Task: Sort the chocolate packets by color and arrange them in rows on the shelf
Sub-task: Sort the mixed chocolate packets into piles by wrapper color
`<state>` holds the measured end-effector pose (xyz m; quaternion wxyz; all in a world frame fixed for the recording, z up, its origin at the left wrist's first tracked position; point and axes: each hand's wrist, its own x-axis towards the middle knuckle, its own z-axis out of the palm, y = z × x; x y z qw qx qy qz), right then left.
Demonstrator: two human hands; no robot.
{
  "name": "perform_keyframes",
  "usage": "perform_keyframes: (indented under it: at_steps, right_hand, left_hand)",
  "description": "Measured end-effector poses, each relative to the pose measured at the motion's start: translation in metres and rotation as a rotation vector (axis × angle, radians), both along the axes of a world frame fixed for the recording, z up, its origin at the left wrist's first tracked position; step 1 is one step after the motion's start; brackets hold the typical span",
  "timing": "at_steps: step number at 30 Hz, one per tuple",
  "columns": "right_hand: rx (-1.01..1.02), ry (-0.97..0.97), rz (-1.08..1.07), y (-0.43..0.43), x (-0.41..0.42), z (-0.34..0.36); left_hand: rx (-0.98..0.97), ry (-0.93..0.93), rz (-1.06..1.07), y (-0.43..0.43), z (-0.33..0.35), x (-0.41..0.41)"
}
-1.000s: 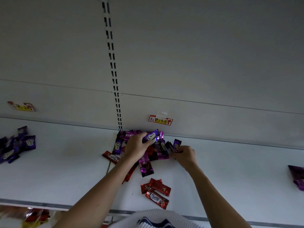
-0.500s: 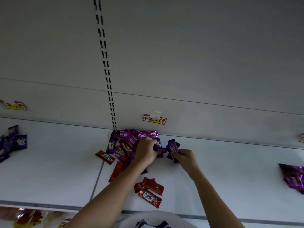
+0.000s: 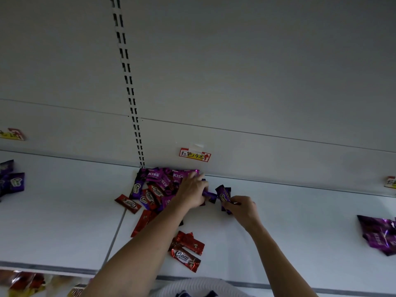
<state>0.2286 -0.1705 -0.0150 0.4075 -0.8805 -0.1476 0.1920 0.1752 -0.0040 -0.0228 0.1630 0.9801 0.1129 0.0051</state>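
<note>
A white shelf [image 3: 300, 221] is filling mid-frame, a mixed pile [image 3: 158, 189] lying under a tag [image 3: 195, 154]. The left hand [image 3: 191, 195] is gripping a purple packet [image 3: 209, 194], and the right hand [image 3: 241, 210] is pinching a Choco packet [image 3: 222, 195].

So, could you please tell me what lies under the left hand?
The left hand covers the right edge of the mixed pile; purple KISS packets poke out past its fingers. Which packets lie directly beneath the palm cannot be seen.
</note>
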Motion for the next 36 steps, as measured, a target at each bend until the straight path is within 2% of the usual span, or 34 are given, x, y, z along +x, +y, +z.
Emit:
perform_keyframes:
  at_steps: [5,10,13,16,21,27,30,36]
  right_hand:
    - [0.011,0.027,0.001,-0.001,0.004,-0.002]
    - [0.071,0.014,-0.009,0.0,-0.001,0.002]
    - [0.107,-0.02,-0.013,0.001,-0.007,0.004]
    - [0.255,0.048,0.01,0.006,-0.018,0.016]
    - [0.415,-0.049,0.067,0.012,-0.044,0.043]
    - [0.45,-0.102,0.156,0.021,-0.077,0.063]
    - [0.469,-0.09,0.183,0.03,-0.097,0.067]
    - [0.596,0.089,0.143,0.055,-0.134,0.064]
  left_hand:
    - [0.034,-0.099,-0.033,0.001,-0.001,0.001]
    - [-0.249,-0.233,0.055,-0.009,-0.002,-0.015]
    - [-0.435,-0.265,0.161,-0.011,0.005,-0.035]
    - [-0.578,-0.35,0.301,-0.009,0.019,-0.06]
    - [-0.626,-0.445,0.58,-0.004,0.04,-0.106]
    - [-1.122,-0.565,0.733,-0.002,0.059,-0.163]
    - [-1.294,-0.69,0.745,-0.003,0.067,-0.188]
    - [-1.286,-0.83,0.893,0.016,0.077,-0.245]
